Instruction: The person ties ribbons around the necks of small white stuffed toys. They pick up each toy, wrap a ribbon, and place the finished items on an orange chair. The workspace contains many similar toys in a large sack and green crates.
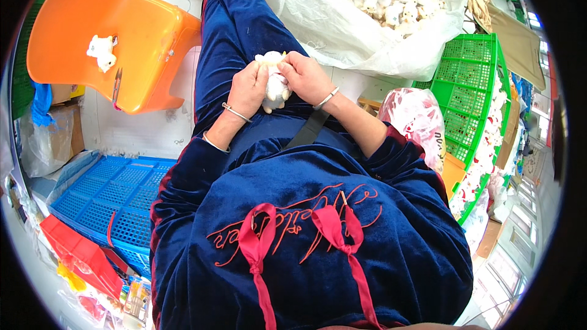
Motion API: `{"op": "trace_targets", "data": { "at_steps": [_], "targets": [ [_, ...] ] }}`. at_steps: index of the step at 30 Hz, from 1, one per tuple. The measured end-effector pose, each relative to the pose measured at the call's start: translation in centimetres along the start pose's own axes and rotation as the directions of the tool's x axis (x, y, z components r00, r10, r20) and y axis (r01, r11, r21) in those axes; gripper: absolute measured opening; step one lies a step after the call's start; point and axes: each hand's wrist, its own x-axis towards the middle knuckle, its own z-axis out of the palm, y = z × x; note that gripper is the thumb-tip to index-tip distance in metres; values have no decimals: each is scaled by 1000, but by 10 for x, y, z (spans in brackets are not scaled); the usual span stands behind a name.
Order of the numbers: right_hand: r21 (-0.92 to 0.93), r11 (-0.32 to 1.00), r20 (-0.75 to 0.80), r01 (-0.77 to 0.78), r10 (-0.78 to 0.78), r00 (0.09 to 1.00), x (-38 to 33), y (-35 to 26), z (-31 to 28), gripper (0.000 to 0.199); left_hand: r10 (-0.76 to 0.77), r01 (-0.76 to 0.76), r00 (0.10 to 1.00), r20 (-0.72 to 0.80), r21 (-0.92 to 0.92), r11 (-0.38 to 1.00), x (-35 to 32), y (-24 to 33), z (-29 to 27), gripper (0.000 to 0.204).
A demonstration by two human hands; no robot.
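Both hands, the left hand and the right hand, are closed on one small white toy; by clock hours from my view's centre, it sits near twelve. I see red cursive lettering across the dark blue top at six and print on a plastic bag near three. Pale floor shows at nine, between the orange chair at ten and the blue crate at eight. From the left hand, the toy lies at three; from the right, near nine.
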Motion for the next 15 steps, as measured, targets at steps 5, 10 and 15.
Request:
{"op": "trace_targets", "data": {
  "at_steps": [5,10,15],
  "targets": [
    [255,962,39,-96,89,995,-1,12,7,25,-23,6,996,-85,-199,980,-14,-12,9,31],
    [355,921,87,-161,139,986,-5,9,10,24,-166,149,986,-7,-403,903,-29,-20,7,29],
    [347,920,161,-182,133,978,-4,9,1,26,-166,195,981,103,-448,873,-31,-27,1,26]
  ]
}}
